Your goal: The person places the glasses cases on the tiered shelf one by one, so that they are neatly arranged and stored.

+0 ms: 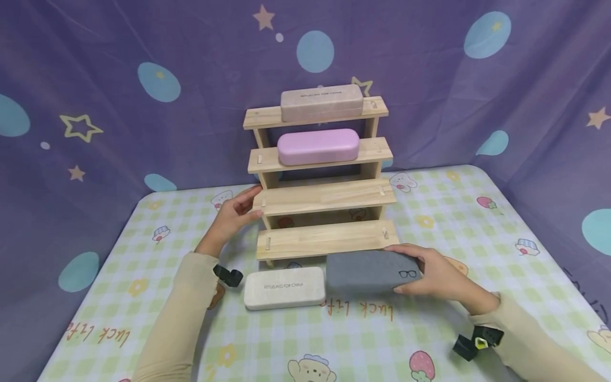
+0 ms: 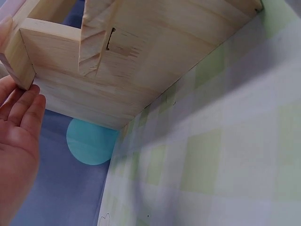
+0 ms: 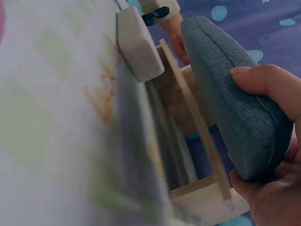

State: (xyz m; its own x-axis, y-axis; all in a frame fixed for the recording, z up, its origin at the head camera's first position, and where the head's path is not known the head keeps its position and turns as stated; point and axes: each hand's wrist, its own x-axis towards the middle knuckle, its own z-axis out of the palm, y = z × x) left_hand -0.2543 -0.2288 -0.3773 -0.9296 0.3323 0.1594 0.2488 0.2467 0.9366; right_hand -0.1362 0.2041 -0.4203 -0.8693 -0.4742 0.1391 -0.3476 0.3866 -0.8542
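In the head view, a stepped wooden display shelf (image 1: 326,196) has several plain tiers. My left hand (image 1: 233,215) holds the left end of a middle tier, thumb in front and fingers behind. The left wrist view has the left hand (image 2: 21,132) against a board's edge. My right hand (image 1: 436,273) grips a grey-blue fabric glasses case (image 1: 367,270) by its right end. The right wrist view shows this case (image 3: 230,94) lifted off the table, between thumb and fingers. A whitish glasses case (image 1: 285,289) lettered "REFUELING FOR CHINA" lies left of it.
A beige glasses case (image 1: 322,104) sits on the top tier. One tier below rests a pink glasses case (image 1: 318,147). A green-checked cloth (image 1: 267,339) covers the table, and a purple patterned curtain (image 1: 210,53) hangs behind.
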